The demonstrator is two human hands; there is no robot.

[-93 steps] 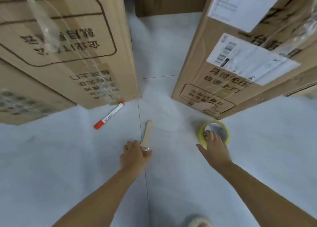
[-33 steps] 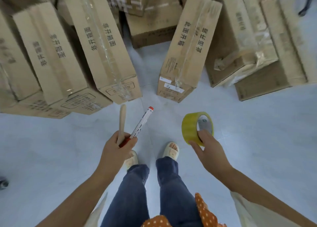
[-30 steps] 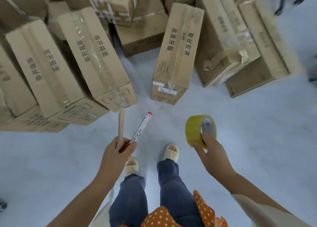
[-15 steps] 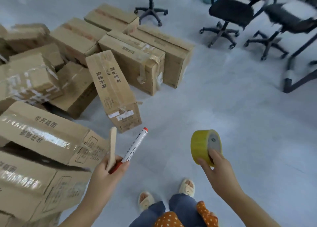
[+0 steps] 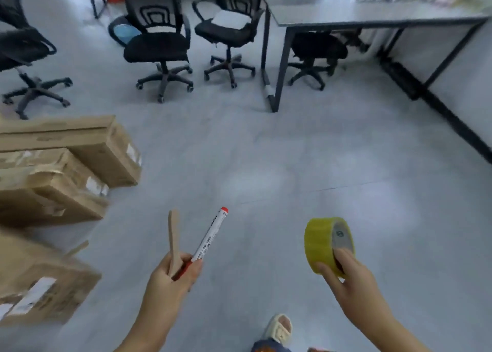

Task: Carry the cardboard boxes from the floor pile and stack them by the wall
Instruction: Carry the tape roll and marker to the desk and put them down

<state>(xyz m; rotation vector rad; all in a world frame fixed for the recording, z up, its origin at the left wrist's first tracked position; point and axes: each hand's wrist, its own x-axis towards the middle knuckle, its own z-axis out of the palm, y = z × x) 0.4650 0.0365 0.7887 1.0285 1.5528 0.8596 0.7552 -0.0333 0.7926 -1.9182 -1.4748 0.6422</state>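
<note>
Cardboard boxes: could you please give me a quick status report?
Left hand shut on marker and wooden stick. Right hand shut on tape roll. Cardboard boxes untouched, floor-left. Office chairs ahead.

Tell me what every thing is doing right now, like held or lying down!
left hand: closed around two things
marker: held, red cap on, pointing up
wooden stick: held upright beside the marker
right hand: gripping the tape
yellow tape roll: held, off the floor
cardboard boxes: lying on the floor, taped shut
office chairs: standing, nobody sitting
</note>
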